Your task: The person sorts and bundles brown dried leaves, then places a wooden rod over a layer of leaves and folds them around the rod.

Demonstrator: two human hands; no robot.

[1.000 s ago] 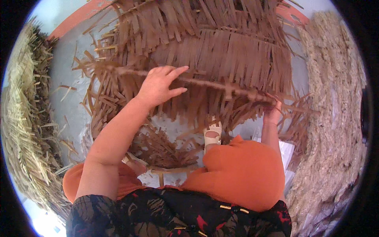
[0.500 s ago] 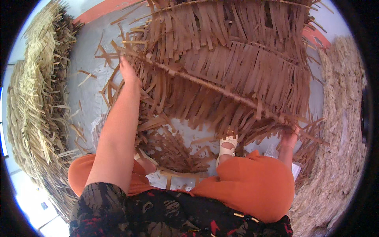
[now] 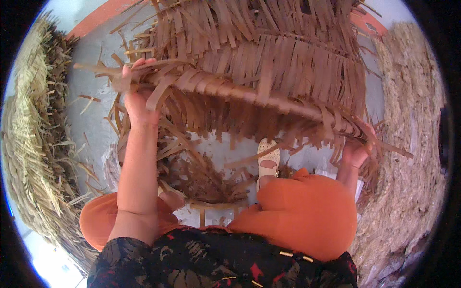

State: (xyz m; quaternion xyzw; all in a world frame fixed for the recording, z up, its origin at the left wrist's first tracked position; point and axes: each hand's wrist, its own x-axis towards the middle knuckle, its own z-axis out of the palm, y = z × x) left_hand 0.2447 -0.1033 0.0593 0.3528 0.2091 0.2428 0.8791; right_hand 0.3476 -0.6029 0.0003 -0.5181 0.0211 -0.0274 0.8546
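Note:
A brown thatch panel (image 3: 240, 93), made of flat leaf strips folded over a long rod, spans the space in front of my knees. My left hand (image 3: 137, 96) is closed round its left end, where the rod sticks out and looks smeared by motion. At the lower right end my right hand (image 3: 357, 146) grips the panel, its fingers partly covered by strips. The strips hang down from the rod toward me. Beyond it lie more brown thatch panels (image 3: 302, 57), overlapping on the floor.
A stack of pale thatch (image 3: 38, 144) rises at the left, and another thatch stack (image 3: 408, 120) at the right. Loose strips (image 3: 201, 177) lie heaped between my feet, near a sandal (image 3: 269, 156). Clear plastic (image 3: 111, 165) lies by my left knee. The grey floor (image 3: 86, 120) shows at left.
Both hands have raised the front panel off the pile and tilted it toward me. My left hand, stretched along the rod's end before, now wraps round it. The view has shifted slightly.

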